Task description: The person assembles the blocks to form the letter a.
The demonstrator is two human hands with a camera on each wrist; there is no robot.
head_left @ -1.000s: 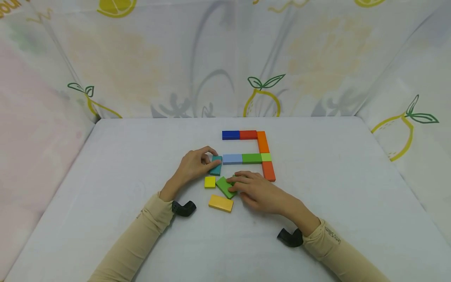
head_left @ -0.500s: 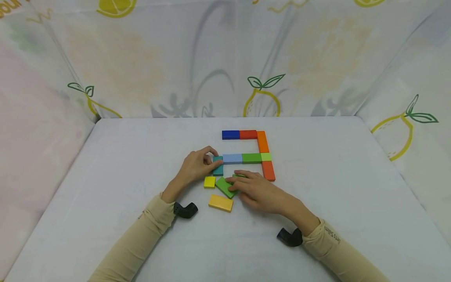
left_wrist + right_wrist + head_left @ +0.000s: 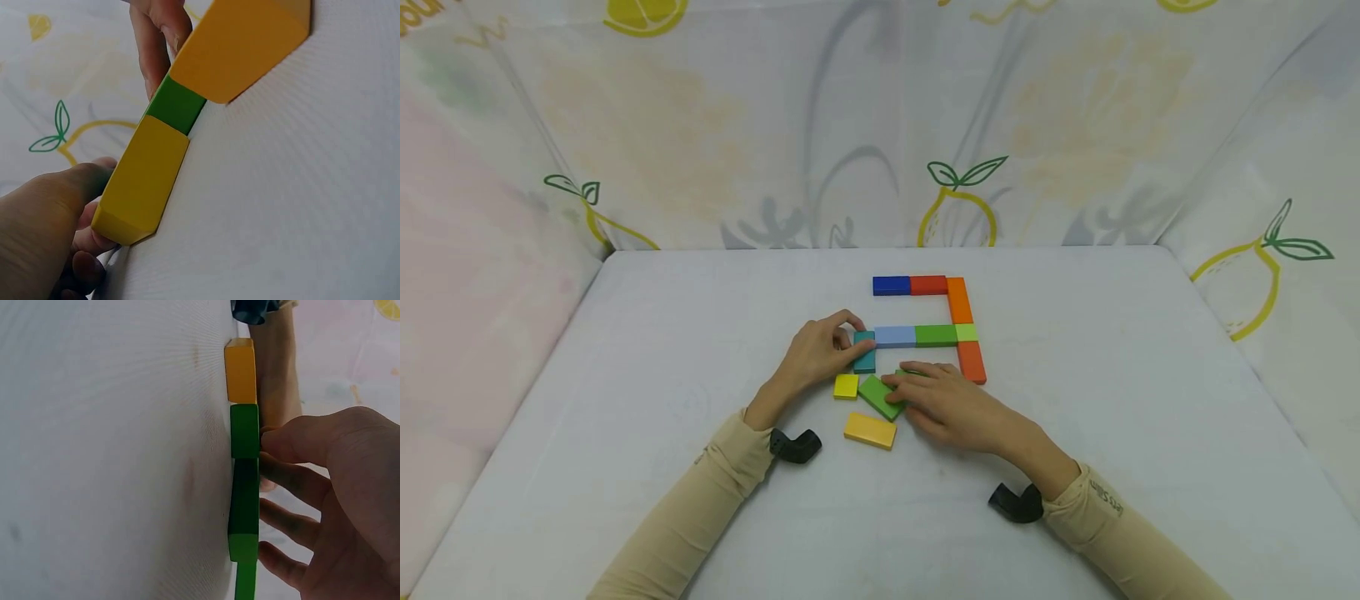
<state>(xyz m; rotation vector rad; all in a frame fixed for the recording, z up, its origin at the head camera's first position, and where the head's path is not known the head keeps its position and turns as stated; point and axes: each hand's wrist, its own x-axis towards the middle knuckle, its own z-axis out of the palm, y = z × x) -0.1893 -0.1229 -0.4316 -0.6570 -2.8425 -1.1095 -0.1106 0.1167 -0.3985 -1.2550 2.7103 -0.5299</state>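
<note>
Teal block (image 3: 865, 362) lay flat on the white table (image 3: 1075, 417), against the left end of the light-blue block (image 3: 896, 337). Only the head view showed it plainly; from my left wrist it was hidden behind the square yellow block (image 3: 846, 387). The right-wrist view revealed the undersides of my right hand (image 3: 947, 406), which the head view missed.

I counted twelve blocks. Eight formed joined lines: the teal, the light-blue, a dark-blue block (image 3: 891, 287), red block (image 3: 928, 286), orange block (image 3: 959, 302), mid-green block (image 3: 936, 336), small lime block (image 3: 966, 332) and red-orange block (image 3: 972, 363). Four sat nearer me: the square yellow, an amber block (image 3: 870, 431), an angled green block (image 3: 876, 392) and a second green block (image 3: 900, 372), mostly covered.

My left hand (image 3: 812, 354) pinched the teal between thumb and fingers; my right fingers were spread, touching the angled green.
</note>
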